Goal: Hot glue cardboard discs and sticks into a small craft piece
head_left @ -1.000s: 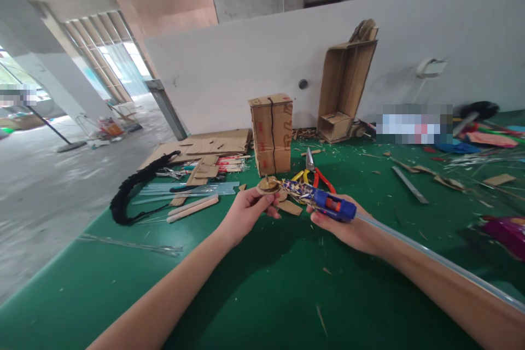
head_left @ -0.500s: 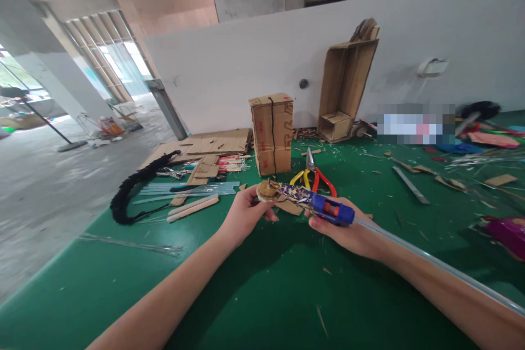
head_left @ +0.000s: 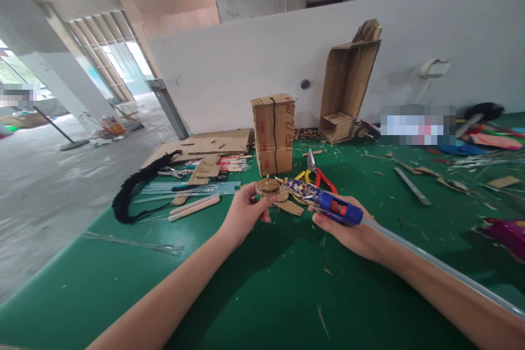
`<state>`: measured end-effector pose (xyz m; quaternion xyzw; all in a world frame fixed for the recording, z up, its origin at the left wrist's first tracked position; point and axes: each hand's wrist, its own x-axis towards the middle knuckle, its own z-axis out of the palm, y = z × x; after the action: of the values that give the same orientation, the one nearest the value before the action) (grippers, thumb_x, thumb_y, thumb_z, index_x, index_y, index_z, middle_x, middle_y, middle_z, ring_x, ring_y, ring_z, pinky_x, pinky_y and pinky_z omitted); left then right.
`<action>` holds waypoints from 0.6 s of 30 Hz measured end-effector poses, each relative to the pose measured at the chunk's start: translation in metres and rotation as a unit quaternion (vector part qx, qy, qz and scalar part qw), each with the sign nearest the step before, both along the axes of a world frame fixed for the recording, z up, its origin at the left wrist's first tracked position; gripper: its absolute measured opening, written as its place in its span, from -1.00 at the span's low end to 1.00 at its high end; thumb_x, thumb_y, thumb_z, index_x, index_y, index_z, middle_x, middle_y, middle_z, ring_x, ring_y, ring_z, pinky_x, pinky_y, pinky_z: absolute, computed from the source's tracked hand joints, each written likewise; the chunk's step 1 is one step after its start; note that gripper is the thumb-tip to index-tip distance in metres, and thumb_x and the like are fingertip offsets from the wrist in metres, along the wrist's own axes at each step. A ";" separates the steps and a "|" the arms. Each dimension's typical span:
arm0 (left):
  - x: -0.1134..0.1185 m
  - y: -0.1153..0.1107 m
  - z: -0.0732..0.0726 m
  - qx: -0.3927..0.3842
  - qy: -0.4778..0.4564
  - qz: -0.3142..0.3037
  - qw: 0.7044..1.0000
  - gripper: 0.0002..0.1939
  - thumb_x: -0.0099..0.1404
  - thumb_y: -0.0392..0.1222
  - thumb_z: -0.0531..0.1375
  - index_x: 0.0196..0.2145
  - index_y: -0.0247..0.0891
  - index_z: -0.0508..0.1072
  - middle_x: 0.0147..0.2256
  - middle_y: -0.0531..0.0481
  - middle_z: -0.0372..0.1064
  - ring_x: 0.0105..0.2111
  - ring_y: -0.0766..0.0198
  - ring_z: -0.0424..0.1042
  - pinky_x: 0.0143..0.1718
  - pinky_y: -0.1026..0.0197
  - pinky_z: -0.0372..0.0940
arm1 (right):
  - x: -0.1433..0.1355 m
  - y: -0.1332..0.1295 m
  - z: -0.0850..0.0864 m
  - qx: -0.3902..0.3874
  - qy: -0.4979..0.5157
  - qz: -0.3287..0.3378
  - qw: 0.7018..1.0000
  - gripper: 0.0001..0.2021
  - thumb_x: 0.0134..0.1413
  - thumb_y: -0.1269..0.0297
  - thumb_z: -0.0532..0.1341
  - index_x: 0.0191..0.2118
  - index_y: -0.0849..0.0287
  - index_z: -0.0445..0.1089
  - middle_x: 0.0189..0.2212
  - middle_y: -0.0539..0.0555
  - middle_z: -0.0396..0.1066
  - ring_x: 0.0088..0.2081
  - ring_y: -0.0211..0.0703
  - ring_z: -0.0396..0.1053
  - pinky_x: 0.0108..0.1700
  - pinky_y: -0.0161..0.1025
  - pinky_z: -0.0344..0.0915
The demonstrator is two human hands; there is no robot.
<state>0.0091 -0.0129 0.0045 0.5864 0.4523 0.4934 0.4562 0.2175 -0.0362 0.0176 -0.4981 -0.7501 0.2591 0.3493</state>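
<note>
Between the thumb and fingers of my left hand [head_left: 245, 212] is a small round cardboard disc [head_left: 268, 188] with a short pin sticking up from its middle. My right hand [head_left: 344, 232] is closed round a blue glue gun [head_left: 338, 209], its front caked with cardboard scraps. A long clear glue stick [head_left: 426, 257] runs out of its back along my forearm. The nozzle points left, a little to the right of the disc. Behind the hands stands an upright cardboard box [head_left: 274, 136] with a black cord down its front.
Pliers with red handles [head_left: 325, 179] and yellow-handled ones lie behind the glue gun. Left are a black furry strip [head_left: 133, 188], wooden sticks [head_left: 194, 208] and clear strips [head_left: 221, 188]. An open cardboard case [head_left: 346, 87] leans on the white wall. A metal ruler-like strip [head_left: 412, 186] lies right.
The glue gun in my right hand has drawn back slightly to the right, so its nozzle is farther from the disc. The disc is tilted a little differently in my left hand.
</note>
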 end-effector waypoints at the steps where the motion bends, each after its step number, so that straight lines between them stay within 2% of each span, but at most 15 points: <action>1: 0.000 0.000 0.000 -0.002 -0.007 -0.001 1.000 -0.76 0.05 -0.13 0.22 -0.35 -0.33 0.35 -0.54 0.12 0.28 -0.74 0.53 0.19 -0.69 0.41 0.15 | -0.001 0.000 0.000 -0.001 0.003 0.002 1.000 -0.78 -0.09 0.06 0.13 -0.37 0.06 0.38 -0.58 -0.04 0.35 -0.53 -0.19 0.33 -0.51 -0.27 0.28; 9: 0.004 -0.004 -0.001 -0.031 -0.085 -0.069 0.993 -0.75 0.07 -0.13 0.22 -0.34 -0.33 0.31 -0.52 0.10 0.31 -0.75 0.53 0.23 -0.71 0.44 0.15 | -0.005 0.001 -0.002 -0.029 0.056 0.057 0.996 -0.82 -0.08 0.10 0.14 -0.39 0.10 0.30 -0.64 -0.07 0.22 -0.62 -0.31 0.17 -0.60 -0.34 0.14; 14: 0.005 -0.006 -0.004 -0.042 -0.110 -0.082 0.990 -0.75 0.08 -0.13 0.21 -0.47 -0.31 0.19 -0.70 0.21 0.19 -0.77 0.49 0.24 -0.70 0.43 0.18 | -0.005 0.004 -0.002 -0.036 0.040 0.087 0.995 -0.78 -0.07 0.10 0.14 -0.38 0.16 0.26 -0.59 -0.07 0.20 -0.57 -0.35 0.12 -0.56 -0.38 0.12; 18: 0.005 -0.006 -0.005 -0.040 -0.093 -0.077 0.992 -0.71 0.09 -0.12 0.20 -0.50 -0.29 0.13 -0.71 0.21 0.18 -0.77 0.47 0.26 -0.73 0.45 0.14 | -0.006 0.004 -0.002 -0.039 0.038 0.095 0.994 -0.77 -0.05 0.10 0.13 -0.34 0.16 0.26 -0.56 -0.06 0.22 -0.55 -0.34 0.14 -0.52 -0.37 0.15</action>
<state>0.0140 -0.0192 -0.0005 0.5523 0.3809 0.4905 0.5561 0.2117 -0.0326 0.0155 -0.4280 -0.7694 0.3391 0.3315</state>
